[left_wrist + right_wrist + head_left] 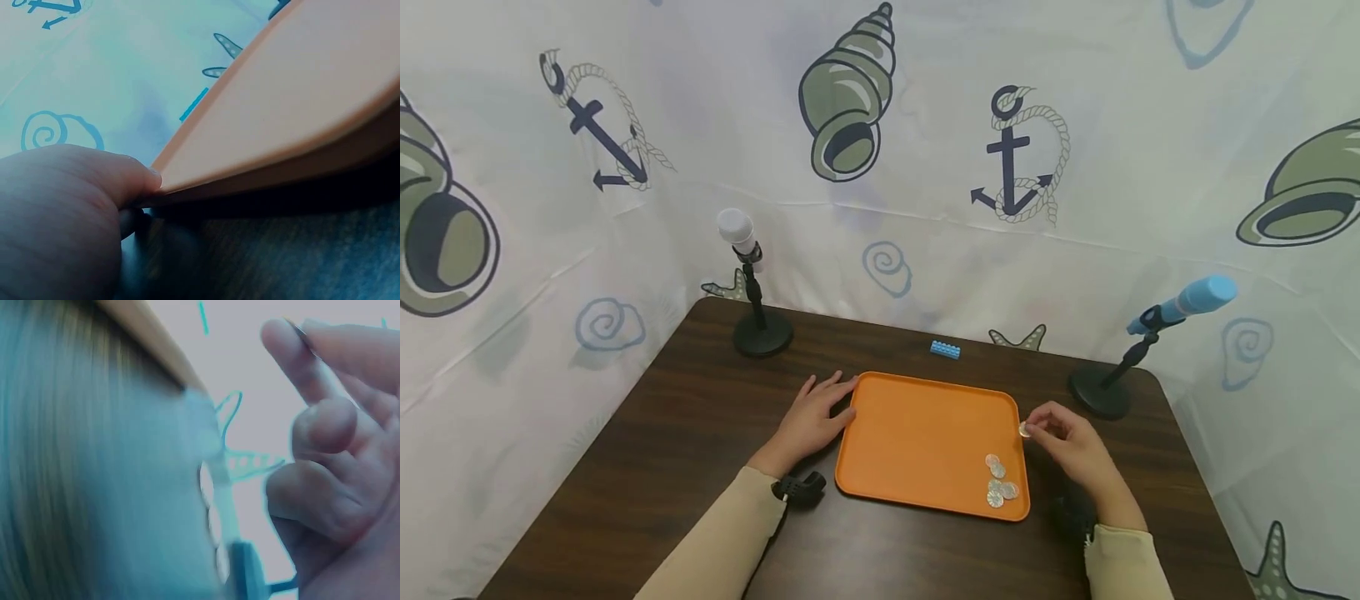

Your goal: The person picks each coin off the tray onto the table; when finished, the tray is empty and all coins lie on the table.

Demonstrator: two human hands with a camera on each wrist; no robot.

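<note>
Coin (1024, 430) pinched at the orange tray (917, 442), three o'clock.
I see the right hand (1067, 437) gripping it, the left hand (811, 421) touching the tray at ten, more coins (1009, 490) inside at four.

- We cannot read the coins (995, 499) on the tray (925, 433); their markings are too small.
- The right hand (1075, 450) hides part of its pinched coin (1024, 430) from us.
- In the right wrist view, three pale discs (214, 525) are too blurred for us to identify.
- We see the left hand (56, 212) and the tray cut off in the left wrist view.
- We lose both sleeves (715, 533) and the bench (625, 483) at the head view's lower edge.
</note>
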